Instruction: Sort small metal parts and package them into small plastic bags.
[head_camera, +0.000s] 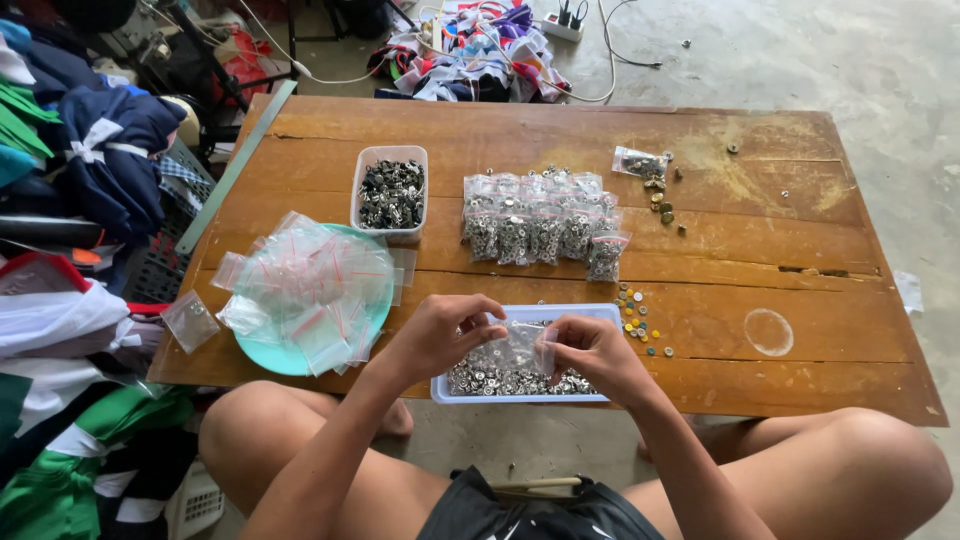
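Both hands hold one small clear plastic bag (512, 345) over a white rectangular tray (600, 312) full of small metal buttons at the near edge of a low wooden table (560, 140). My left hand (440, 333) pinches the bag's left side. My right hand (592, 352) pinches its right side. The bag holds some metal pieces.
A teal plate (268, 356) heaped with empty clear zip bags lies at the left. Behind it stands a clear tub (391, 192) of dark metal parts. Filled bags (535, 225) lie in rows mid-table. Loose buttons (636, 320) are scattered on the right. Clothes are piled on the floor to the left.
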